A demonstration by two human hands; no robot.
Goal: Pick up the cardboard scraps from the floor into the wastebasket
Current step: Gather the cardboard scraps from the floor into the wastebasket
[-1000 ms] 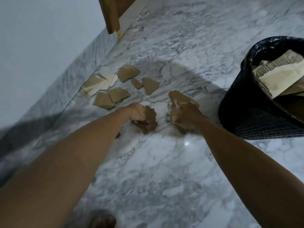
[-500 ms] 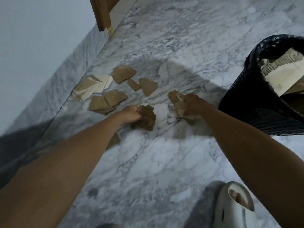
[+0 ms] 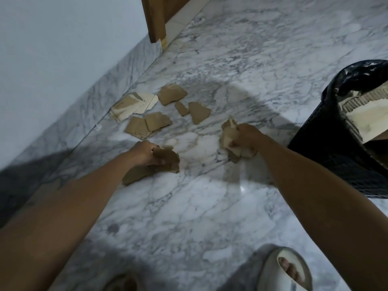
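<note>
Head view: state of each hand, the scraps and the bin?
Left hand: grips brown cardboard scraps.
Right hand: grips a bunch of tan cardboard scraps.
Loose brown cardboard scraps: lying on the marble floor near the wall.
Black mesh wastebasket: upright, bag-lined, cardboard already inside.

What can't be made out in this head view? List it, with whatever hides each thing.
- Wastebasket: cut off by the right edge; how full it is stays unseen.
- Scraps in the left hand: their count, fingers and overlap hide it.
- Bundle in the right hand: crumpled and blurred, pieces indistinct.
- Slipper: cut off by the bottom edge.
</note>
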